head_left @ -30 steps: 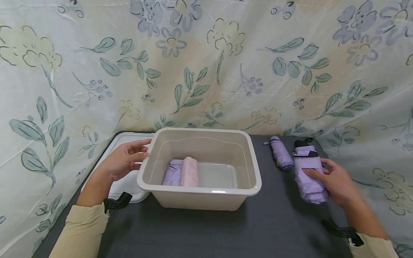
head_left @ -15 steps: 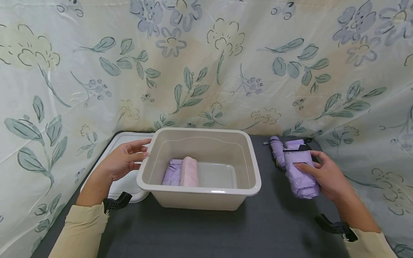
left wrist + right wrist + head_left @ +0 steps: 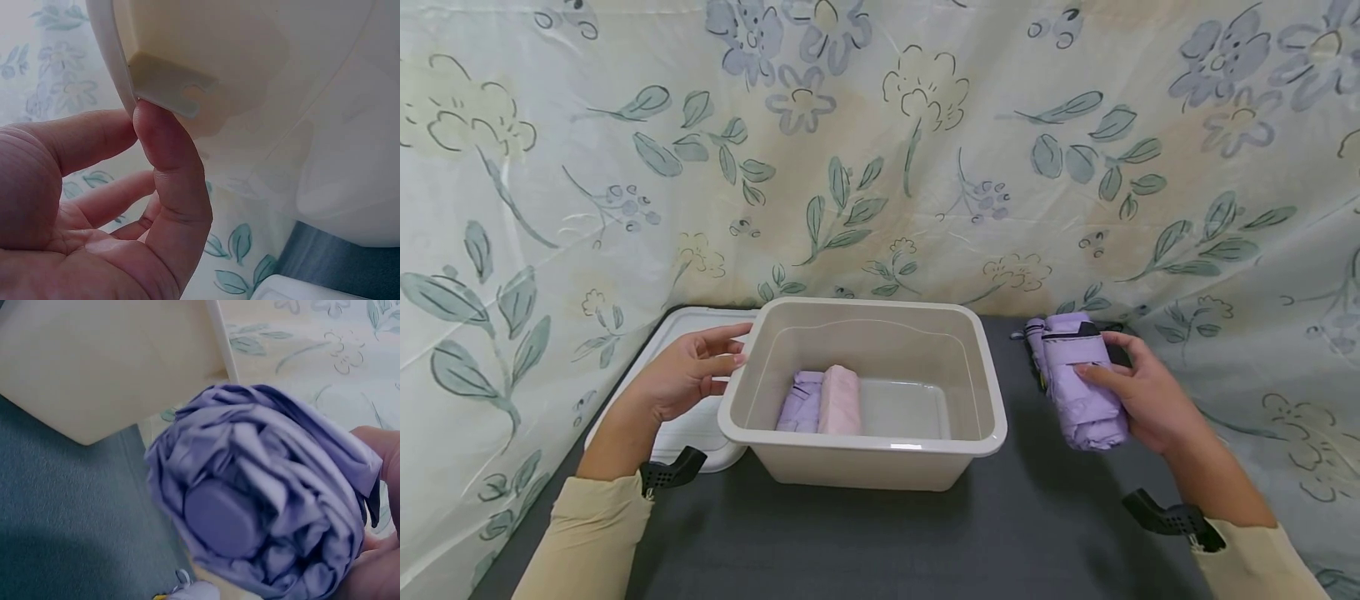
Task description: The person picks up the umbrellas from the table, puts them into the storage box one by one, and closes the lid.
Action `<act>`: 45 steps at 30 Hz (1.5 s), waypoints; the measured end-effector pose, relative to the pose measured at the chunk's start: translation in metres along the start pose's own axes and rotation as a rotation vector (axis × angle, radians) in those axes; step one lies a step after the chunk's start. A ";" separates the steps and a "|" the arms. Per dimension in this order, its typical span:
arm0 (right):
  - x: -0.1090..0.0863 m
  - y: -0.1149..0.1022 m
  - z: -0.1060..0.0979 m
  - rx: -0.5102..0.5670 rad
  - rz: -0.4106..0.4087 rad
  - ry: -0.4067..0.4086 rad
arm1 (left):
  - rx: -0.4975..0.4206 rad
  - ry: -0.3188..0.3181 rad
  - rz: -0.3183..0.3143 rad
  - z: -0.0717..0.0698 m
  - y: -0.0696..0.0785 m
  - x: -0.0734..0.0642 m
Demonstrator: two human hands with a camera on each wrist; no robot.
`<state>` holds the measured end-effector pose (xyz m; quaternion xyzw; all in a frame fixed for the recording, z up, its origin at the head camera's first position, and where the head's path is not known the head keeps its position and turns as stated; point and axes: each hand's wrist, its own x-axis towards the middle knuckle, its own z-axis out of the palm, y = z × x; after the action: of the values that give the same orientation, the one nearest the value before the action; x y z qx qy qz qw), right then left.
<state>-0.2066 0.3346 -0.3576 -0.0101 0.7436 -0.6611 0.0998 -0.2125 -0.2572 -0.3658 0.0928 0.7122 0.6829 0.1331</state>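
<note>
dark table (image 3: pixel 820 542) — purple umbrella (image 3: pixel 1082 404) sits in right grip (image 3: pixel 1150 404).

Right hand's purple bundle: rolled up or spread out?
Rolled up: the purple bundle in the right hand is compact, with a band across it and fabric folds bunched together.

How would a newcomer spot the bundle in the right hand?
Find the beige bin. To its right, the right hand grips a purple bundle. Only it is held; a second purple bundle is partly hidden behind it, a third purple bundle lies in the bin.
</note>
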 end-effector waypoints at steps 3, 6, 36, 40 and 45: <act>0.000 -0.005 0.003 0.054 -0.034 -0.021 | -0.001 0.000 0.003 0.000 0.000 0.000; 0.000 -0.008 0.006 0.084 -0.070 -0.037 | -0.002 0.002 0.003 0.000 0.001 -0.001; 0.012 -0.048 0.038 -0.018 -0.072 -0.142 | 0.033 0.003 -0.009 0.003 0.004 -0.003; 0.014 -0.057 0.046 -0.010 -0.058 -0.149 | 0.046 0.008 -0.014 0.002 0.005 -0.003; 0.016 -0.068 0.058 0.024 -0.018 -0.167 | 0.046 0.009 -0.016 0.002 0.005 -0.003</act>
<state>-0.2212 0.2670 -0.2990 -0.0708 0.7244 -0.6679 0.1557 -0.2088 -0.2557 -0.3604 0.0871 0.7292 0.6655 0.1333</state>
